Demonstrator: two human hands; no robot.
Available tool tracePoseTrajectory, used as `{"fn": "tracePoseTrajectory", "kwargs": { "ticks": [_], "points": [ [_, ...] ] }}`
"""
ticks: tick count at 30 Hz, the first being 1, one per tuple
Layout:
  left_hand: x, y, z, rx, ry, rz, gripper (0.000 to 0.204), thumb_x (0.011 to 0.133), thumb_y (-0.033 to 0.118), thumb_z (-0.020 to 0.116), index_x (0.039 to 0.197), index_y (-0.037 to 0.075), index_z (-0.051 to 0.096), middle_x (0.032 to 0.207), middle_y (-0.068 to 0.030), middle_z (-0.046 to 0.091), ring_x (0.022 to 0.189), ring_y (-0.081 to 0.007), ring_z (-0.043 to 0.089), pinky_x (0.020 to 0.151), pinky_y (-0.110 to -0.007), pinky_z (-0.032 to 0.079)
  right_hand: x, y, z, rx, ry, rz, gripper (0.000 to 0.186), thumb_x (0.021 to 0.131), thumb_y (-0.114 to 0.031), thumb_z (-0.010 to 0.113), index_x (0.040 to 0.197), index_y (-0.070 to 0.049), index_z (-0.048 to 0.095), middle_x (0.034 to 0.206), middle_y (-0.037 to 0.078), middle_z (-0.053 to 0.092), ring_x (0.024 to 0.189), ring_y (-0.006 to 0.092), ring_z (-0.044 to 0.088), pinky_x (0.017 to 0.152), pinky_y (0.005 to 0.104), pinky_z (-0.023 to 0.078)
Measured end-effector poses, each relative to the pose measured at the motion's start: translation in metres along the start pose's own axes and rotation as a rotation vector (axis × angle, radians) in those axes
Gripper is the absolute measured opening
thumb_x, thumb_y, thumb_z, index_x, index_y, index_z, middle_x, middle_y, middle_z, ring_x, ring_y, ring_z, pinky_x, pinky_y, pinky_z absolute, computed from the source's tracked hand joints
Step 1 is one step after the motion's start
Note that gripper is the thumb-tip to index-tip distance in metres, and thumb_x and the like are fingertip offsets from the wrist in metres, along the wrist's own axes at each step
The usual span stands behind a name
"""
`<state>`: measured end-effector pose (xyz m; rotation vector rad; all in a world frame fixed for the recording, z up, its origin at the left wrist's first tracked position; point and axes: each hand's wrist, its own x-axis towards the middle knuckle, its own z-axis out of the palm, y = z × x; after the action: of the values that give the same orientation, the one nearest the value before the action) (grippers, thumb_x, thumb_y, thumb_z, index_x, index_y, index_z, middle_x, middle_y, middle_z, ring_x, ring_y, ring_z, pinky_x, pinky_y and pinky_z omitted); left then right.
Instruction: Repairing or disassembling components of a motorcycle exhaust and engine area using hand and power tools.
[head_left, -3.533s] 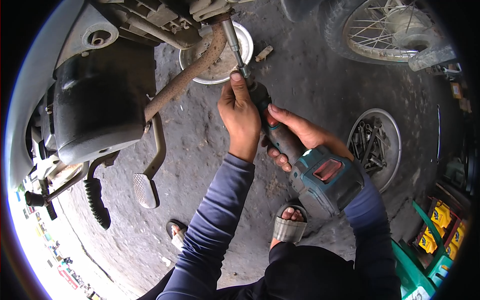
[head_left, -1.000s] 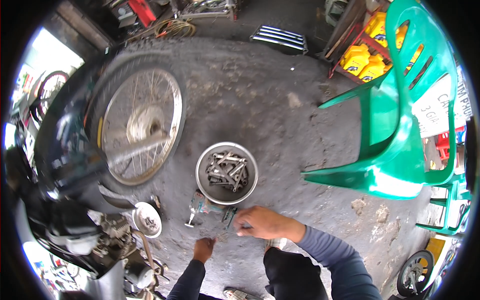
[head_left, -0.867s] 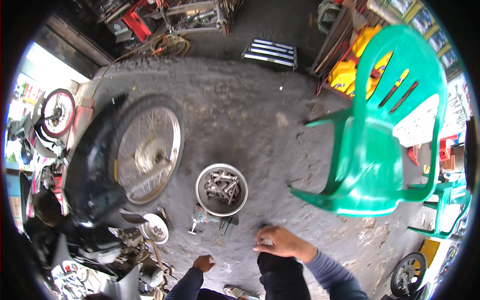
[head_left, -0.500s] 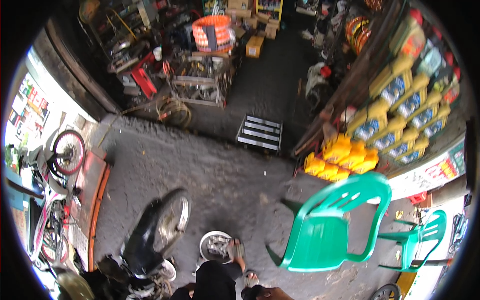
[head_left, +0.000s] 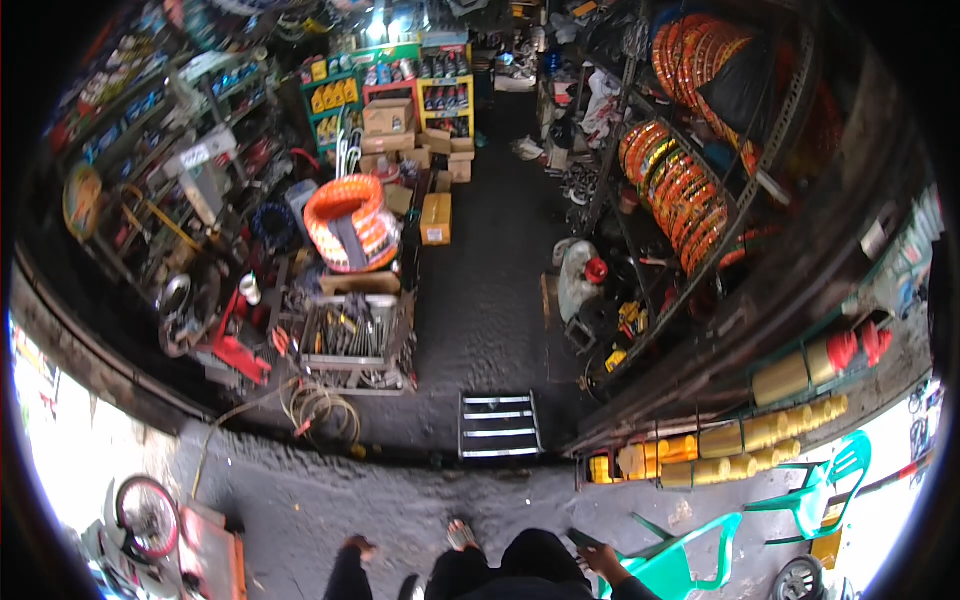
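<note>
One spoked wheel [head_left: 148, 515]: far left, beside an orange-edged ramp [head_left: 212, 560].
Shop threshold: coiled hose [head_left: 325, 418], tool-filled rack [head_left: 350, 335], slatted metal step [head_left: 498, 425], then yellow jugs [head_left: 640, 460].
Green chair [head_left: 665, 578]: lower right, just beside the person's right side; another green chair [head_left: 828, 490] stands farther right.
Left hand [head_left: 360, 547]: low, left of a sandalled foot [head_left: 461, 535], fingers toward the right.
Right hand [head_left: 600, 560]: low, overlapping the nearer chair's edge in view.
Grip: left small and unclear, cannot tell how far open; right looks bent, contact with the chair cannot be told.
</note>
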<state>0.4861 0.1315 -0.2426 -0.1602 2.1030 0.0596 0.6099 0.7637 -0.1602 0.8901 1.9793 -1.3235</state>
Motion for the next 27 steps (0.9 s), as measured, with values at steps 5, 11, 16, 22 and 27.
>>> {"fn": "tracePoseTrajectory", "kwargs": {
  "ticks": [5,11,16,22,27],
  "points": [
    [0.076,0.065,-0.376,-0.578,0.506,0.085,0.049,0.082,0.046,0.064,0.106,0.004,0.062,0.099,-0.018,0.069,0.097,-0.0346,0.065,0.084,-0.043,0.052,0.1,-0.064,0.004,0.467,0.216,0.259,0.029,0.085,-0.032,0.071,0.093,-0.005,0.063,0.07,0.006,0.061,0.051,0.0152,0.054,0.045,0.0302,0.043],
    [0.181,0.26,-0.614,-0.957,0.689,0.823,0.057,0.08,0.021,0.077,0.125,-0.002,0.051,0.109,-0.0133,0.066,0.101,-0.0229,0.065,0.082,-0.033,0.054,0.38,-0.323,-0.055,0.213,0.328,-0.211,0.072,0.08,-0.04,0.075,0.131,0.003,0.05,0.121,0.013,0.063,0.111,0.0263,0.06,0.098,0.0358,0.043],
    [0.303,0.423,-0.738,-1.098,0.728,0.866,0.083,0.07,0.02,0.083,0.138,0.003,0.039,0.133,-0.0126,0.052,0.12,-0.0267,0.054,0.092,-0.035,0.048,0.602,-0.576,-0.125,0.435,0.303,-0.566,0.092,0.071,-0.044,0.082,0.137,0.004,0.04,0.133,0.018,0.052,0.123,0.0292,0.051,0.098,0.0395,0.044],
    [0.386,0.539,-0.943,-1.193,0.587,0.899,0.094,0.068,0.021,0.082,0.145,0.005,0.03,0.145,-0.0123,0.04,0.134,-0.0321,0.039,0.104,-0.05,0.036,0.694,-0.893,-0.216,0.338,0.219,-0.767,0.092,0.071,-0.04,0.083,0.14,0.0,0.039,0.14,0.017,0.044,0.127,0.031,0.046,0.101,0.0399,0.04],
    [0.53,0.629,-1.137,-1.156,0.544,0.923,0.102,0.063,0.018,0.085,0.147,0.005,0.028,0.147,-0.0149,0.037,0.134,-0.0326,0.04,0.104,-0.05,0.036,0.842,-1.063,-0.285,0.282,0.176,-0.803,0.1,0.068,-0.039,0.085,0.143,-0.001,0.033,0.142,0.017,0.042,0.128,0.0304,0.045,0.103,0.0423,0.038]
  ]
}}
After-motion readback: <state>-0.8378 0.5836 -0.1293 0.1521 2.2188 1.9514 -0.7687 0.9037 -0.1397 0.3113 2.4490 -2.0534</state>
